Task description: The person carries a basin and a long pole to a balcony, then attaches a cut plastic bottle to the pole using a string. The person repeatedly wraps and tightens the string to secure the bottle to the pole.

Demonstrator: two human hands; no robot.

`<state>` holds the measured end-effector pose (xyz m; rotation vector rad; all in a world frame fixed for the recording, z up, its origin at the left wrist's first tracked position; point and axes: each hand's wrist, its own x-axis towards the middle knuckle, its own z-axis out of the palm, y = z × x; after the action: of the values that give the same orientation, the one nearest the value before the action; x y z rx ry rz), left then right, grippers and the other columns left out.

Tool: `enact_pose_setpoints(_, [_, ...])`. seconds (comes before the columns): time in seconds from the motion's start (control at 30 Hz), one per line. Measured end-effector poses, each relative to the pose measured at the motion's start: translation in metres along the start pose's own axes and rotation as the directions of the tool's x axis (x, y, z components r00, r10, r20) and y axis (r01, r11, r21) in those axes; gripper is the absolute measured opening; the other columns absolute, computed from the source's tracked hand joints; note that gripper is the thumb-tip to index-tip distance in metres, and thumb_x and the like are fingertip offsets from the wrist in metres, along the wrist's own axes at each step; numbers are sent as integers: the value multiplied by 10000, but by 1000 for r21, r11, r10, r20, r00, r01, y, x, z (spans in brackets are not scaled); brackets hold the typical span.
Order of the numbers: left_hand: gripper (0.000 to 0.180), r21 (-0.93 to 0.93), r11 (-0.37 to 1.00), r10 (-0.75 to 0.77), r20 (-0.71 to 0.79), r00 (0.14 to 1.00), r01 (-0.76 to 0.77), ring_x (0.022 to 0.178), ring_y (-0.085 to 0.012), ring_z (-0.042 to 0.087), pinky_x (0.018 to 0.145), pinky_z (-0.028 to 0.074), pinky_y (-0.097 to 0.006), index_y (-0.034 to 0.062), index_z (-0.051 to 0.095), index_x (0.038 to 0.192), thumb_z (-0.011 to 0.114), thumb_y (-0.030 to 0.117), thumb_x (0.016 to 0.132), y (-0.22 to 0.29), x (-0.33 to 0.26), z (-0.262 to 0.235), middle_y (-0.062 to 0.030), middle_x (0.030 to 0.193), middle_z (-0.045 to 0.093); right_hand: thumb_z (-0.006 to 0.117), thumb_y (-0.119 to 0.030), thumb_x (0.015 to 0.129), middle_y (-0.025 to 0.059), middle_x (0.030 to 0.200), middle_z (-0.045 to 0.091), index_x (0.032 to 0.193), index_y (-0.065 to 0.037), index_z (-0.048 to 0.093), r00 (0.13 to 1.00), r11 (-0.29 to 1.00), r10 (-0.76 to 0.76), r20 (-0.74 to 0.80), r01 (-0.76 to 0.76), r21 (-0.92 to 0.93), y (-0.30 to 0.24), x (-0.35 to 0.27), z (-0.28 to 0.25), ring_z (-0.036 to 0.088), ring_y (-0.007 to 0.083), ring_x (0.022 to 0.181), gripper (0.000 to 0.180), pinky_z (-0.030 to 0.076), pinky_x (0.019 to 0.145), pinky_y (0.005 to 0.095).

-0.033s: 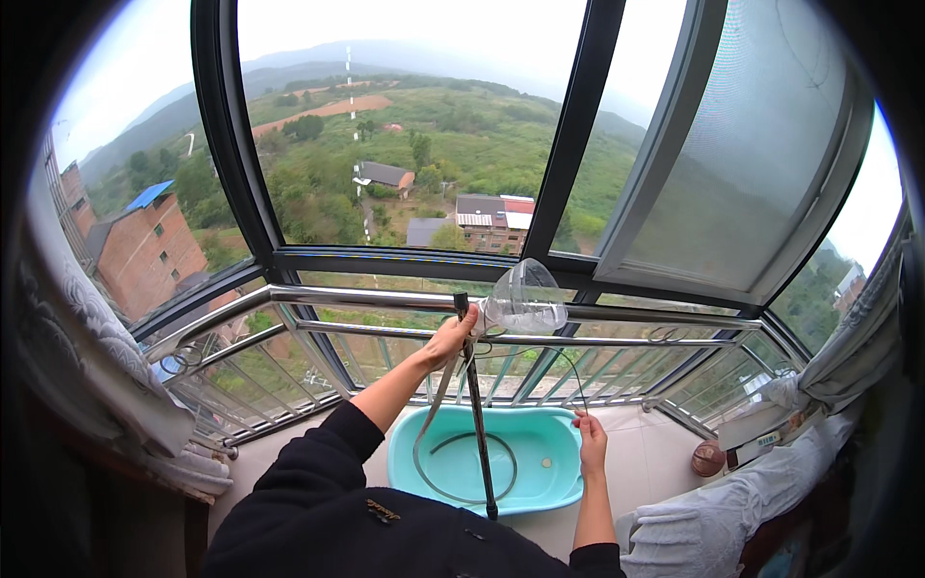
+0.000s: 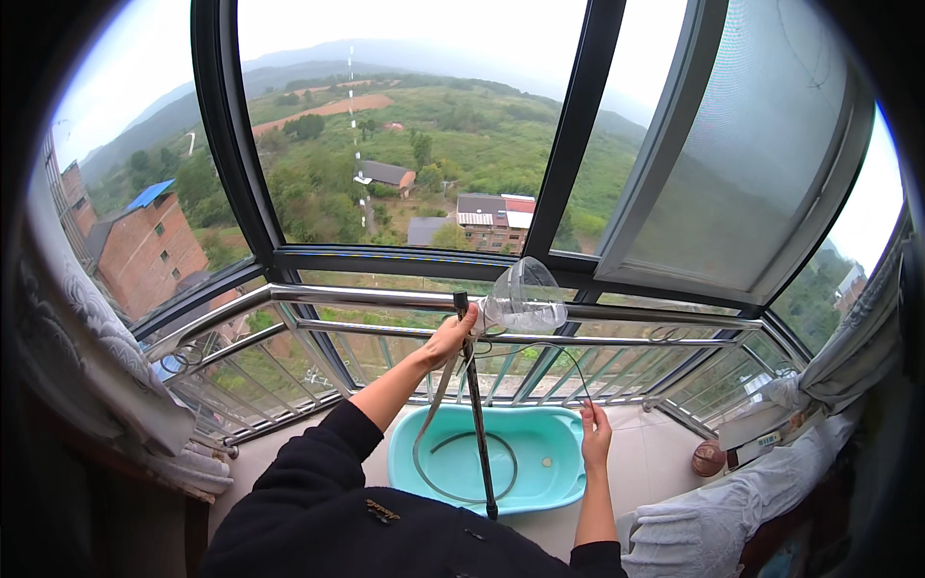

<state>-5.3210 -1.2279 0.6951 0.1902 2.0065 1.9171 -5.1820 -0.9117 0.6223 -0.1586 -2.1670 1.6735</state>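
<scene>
My left hand (image 2: 449, 341) is closed round the upper part of a dark pole (image 2: 479, 424), which runs down over the tub. A clear plastic bottle (image 2: 526, 297), seemingly cut open, lies sideways by its fingers, in front of the railing. My right hand (image 2: 596, 438) is lower and further right, pinching a thin dark wire (image 2: 578, 366) that arcs up and left toward the bottle's neck and the pole. A flat greyish strip or hose (image 2: 434, 409) hangs from near my left hand. How the bottle is fixed to the pole is hidden.
Below stands a turquoise plastic tub (image 2: 568, 493) with a dark hose (image 2: 514, 458) curled inside. A metal railing (image 2: 376, 297) runs before the windows. Curtains hang at both sides; a brown ball (image 2: 708, 459) rests on the tiled floor at the right.
My right hand has shifted slightly up and right with the wire. My left hand, the pole and the bottle are nearly still.
</scene>
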Motion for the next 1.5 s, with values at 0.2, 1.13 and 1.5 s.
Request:
enact_pose_setpoints(0.2, [723,-150,975,171,24,985,-165,1126,-180,395,968,274,-335,6,440,1253,330,611,873,3,-6,11,-72,1232,473,476,-292,912,94,754,557,1053,-65,585,896,791,-437,78,424,-441,-84,28,37,559,216,642,289,432,569,320])
enact_pose_setpoints(1.13, [744,14,995,103,-123,987,-102,1038,-146,441,939,304,-308,-23,519,1168,402,629,831,16,-9,-23,-79,1125,542,562,1,766,119,883,569,1106,-6,518,977,928,-213,-23,195,-316,-23,-51,97,551,246,792,343,466,721,348])
enact_pose_setpoints(1.5, [724,198,980,52,-300,952,9,933,-157,492,850,375,-304,-5,574,1090,416,648,819,25,9,11,-87,994,589,561,-224,796,361,1380,29,1316,170,0,953,840,274,129,-172,-514,33,-124,189,30,432,1322,861,73,1088,441])
